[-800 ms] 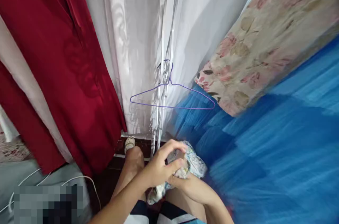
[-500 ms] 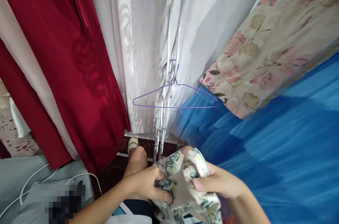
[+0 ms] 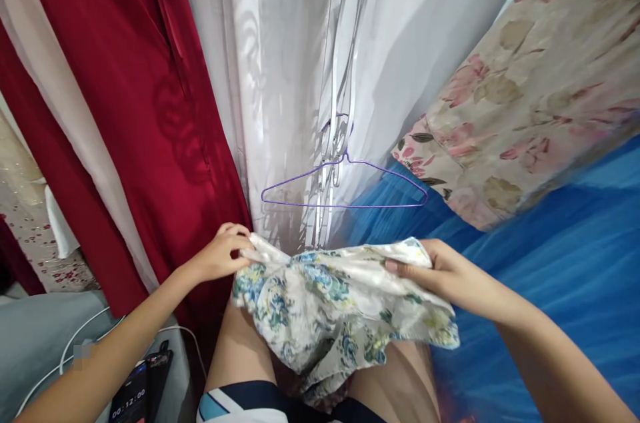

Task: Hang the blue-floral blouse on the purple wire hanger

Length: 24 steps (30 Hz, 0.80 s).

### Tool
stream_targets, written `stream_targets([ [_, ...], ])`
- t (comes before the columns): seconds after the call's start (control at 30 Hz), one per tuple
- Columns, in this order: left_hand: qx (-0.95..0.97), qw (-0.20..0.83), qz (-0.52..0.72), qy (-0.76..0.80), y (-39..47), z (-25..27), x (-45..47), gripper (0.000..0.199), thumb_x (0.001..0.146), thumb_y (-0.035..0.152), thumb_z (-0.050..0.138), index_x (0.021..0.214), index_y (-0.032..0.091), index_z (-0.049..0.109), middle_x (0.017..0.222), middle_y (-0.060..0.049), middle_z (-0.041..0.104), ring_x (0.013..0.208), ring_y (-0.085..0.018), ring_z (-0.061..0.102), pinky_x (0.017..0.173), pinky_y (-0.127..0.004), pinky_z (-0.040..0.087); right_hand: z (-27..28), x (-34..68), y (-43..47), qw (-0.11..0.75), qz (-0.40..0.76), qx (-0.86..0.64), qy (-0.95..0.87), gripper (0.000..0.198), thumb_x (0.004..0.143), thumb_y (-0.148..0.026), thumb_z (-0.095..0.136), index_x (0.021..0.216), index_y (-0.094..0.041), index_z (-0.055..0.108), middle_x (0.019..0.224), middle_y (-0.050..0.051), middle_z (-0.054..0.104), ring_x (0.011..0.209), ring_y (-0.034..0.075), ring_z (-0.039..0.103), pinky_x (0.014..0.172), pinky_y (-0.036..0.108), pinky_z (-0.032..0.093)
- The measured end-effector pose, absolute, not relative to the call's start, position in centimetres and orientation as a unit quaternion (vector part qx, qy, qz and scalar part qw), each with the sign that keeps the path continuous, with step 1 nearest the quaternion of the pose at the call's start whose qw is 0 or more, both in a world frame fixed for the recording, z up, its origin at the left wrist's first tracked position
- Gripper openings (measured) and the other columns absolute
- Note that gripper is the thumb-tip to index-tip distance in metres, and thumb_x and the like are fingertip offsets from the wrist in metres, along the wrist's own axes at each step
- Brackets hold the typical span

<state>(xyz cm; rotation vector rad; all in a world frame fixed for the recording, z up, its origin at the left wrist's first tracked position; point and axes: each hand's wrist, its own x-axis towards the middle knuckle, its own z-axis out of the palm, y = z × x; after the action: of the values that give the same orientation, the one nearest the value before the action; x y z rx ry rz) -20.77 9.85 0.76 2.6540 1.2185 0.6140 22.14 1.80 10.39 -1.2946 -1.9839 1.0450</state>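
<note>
A white garment with blue, green and yellow flowers (image 3: 345, 296) hangs stretched sideways between my hands, above my thighs. Its exact kind cannot be made out. My left hand (image 3: 225, 255) pinches one upper corner, near the red cloth. At the opposite end my right hand (image 3: 430, 270) grips the upper edge, thumb on top of the fabric. Just beyond the garment, a purple wire hanger (image 3: 345, 204) dangles bare from a white metal frame with hooks (image 3: 334, 96).
Long red cloth (image 3: 125, 116) hangs at the left, white curtains (image 3: 280, 43) behind. Floral fabric (image 3: 500, 130) and blue tulle (image 3: 550, 276) fill the right. On a grey seat (image 3: 95, 306) at lower left lie a phone (image 3: 131, 396) and a white cable (image 3: 187, 340).
My hands have moved apart and away from my body, spreading the bunched garment out wide. The phone on the seat shows more clearly, and the view has shifted slightly.
</note>
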Motion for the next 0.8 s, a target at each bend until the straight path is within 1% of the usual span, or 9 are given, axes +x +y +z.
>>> stream_targets([
  [0.07, 0.874, 0.036, 0.218, 0.433, 11.9, 2.2, -21.4, 0.019, 0.091, 0.038, 0.059, 0.103, 0.032, 0.073, 0.113, -0.002, 0.07, 0.124, -0.028, 0.046, 0.109, -0.053, 0.019, 10.3, 21.9, 4.4, 0.285, 0.329, -0.462, -0.772, 0.027, 0.083, -0.03, 0.062, 0.103, -0.016, 0.073, 0.091, 0.007, 0.072, 0.078, 0.021, 0.064, 0.068, 0.027, 0.05],
  [0.13, 0.86, 0.016, 0.228, 0.456, 14.2, 3.5, -21.6, 0.024, 0.094, 0.039, 0.053, 0.108, 0.032, 0.071, 0.117, -0.002, 0.07, 0.124, -0.03, 0.046, 0.108, -0.057, 0.018, 9.7, 21.7, 7.4, 0.327, 0.238, -0.468, -0.785, 0.045, 0.077, -0.023, 0.058, 0.121, -0.018, 0.068, 0.113, 0.009, 0.071, 0.091, 0.025, 0.066, 0.078, 0.031, 0.051],
  [0.2, 0.848, 0.014, 0.252, 0.466, 16.2, 4.6, -21.2, 0.028, 0.096, 0.039, 0.048, 0.111, 0.03, 0.07, 0.122, -0.003, 0.068, 0.123, -0.03, 0.049, 0.107, -0.056, 0.021, 8.8, 21.7, 10.3, 0.352, 0.157, -0.494, -0.779, 0.051, 0.074, -0.021, 0.057, 0.124, -0.019, 0.066, 0.119, 0.009, 0.069, 0.091, 0.025, 0.066, 0.078, 0.032, 0.051],
  [0.3, 0.842, 0.008, 0.312, 0.44, 17.3, 6.0, -19.5, 0.03, 0.098, 0.038, 0.044, 0.114, 0.026, 0.067, 0.128, -0.005, 0.065, 0.122, -0.027, 0.052, 0.107, -0.049, 0.03, 7.0, 21.4, 13.1, 0.331, 0.099, -0.523, -0.779, 0.023, 0.081, -0.028, 0.053, 0.09, -0.016, 0.07, 0.084, 0.007, 0.071, 0.072, 0.021, 0.061, 0.065, 0.029, 0.046],
  [0.37, 0.843, 0.002, 0.358, 0.401, 16.8, 7.1, -17.5, 0.03, 0.099, 0.036, 0.044, 0.116, 0.023, 0.064, 0.126, -0.007, 0.065, 0.121, -0.025, 0.055, 0.105, -0.043, 0.036, 5.8, 20.6, 13.6, 0.328, 0.101, -0.531, -0.775, 0.026, 0.086, -0.034, 0.05, 0.07, -0.017, 0.061, 0.062, 0.002, 0.059, 0.062, 0.018, 0.054, 0.058, 0.027, 0.038],
  [0.6, 0.794, -0.031, 0.47, 0.384, 15.0, 10.5, -10.3, 0.019, 0.09, 0.026, 0.059, 0.109, 0.023, 0.06, 0.112, -0.002, 0.068, 0.103, -0.02, 0.064, 0.089, -0.03, 0.047, 4.3, 18.1, 10.4, 0.39, 0.144, -0.497, -0.761, 0.027, 0.086, -0.033, 0.05, 0.065, -0.016, 0.056, 0.059, -0.001, 0.048, 0.059, 0.014, 0.045, 0.055, 0.025, 0.032],
  [0.67, 0.775, -0.039, 0.488, 0.399, 15.0, 10.7, -9.5, 0.024, 0.086, 0.025, 0.063, 0.109, 0.024, 0.058, 0.109, -0.001, 0.068, 0.099, -0.02, 0.065, 0.085, -0.029, 0.048, 4.6, 19.0, 9.2, 0.422, 0.123, -0.495, -0.749, 0.02, 0.084, -0.031, 0.053, 0.085, -0.015, 0.065, 0.063, -0.001, 0.054, 0.059, 0.015, 0.047, 0.056, 0.026, 0.035],
  [0.7, 0.772, -0.041, 0.492, 0.4, 15.0, 10.7, -9.3, 0.024, 0.085, 0.025, 0.064, 0.108, 0.023, 0.059, 0.107, -0.002, 0.068, 0.098, -0.02, 0.065, 0.085, -0.029, 0.048, 4.9, 19.8, 8.7, 0.446, 0.104, -0.503, -0.733, 0.028, 0.083, -0.029, 0.055, 0.104, -0.015, 0.066, 0.065, 0.0, 0.057, 0.058, 0.015, 0.048, 0.056, 0.026, 0.037],
  [0.8, 0.78, -0.041, 0.489, 0.388, 14.9, 10.3, -9.4, 0.016, 0.086, 0.027, 0.063, 0.1, 0.021, 0.061, 0.1, -0.002, 0.068, 0.093, -0.019, 0.064, 0.084, -0.028, 0.047, 5.9, 22.9, 8.1, 0.521, 0.022, -0.556, -0.647, 0.074, 0.079, -0.029, 0.061, 0.148, -0.013, 0.039, 0.069, 0.001, 0.063, 0.057, 0.017, 0.052, 0.058, 0.029, 0.044],
])
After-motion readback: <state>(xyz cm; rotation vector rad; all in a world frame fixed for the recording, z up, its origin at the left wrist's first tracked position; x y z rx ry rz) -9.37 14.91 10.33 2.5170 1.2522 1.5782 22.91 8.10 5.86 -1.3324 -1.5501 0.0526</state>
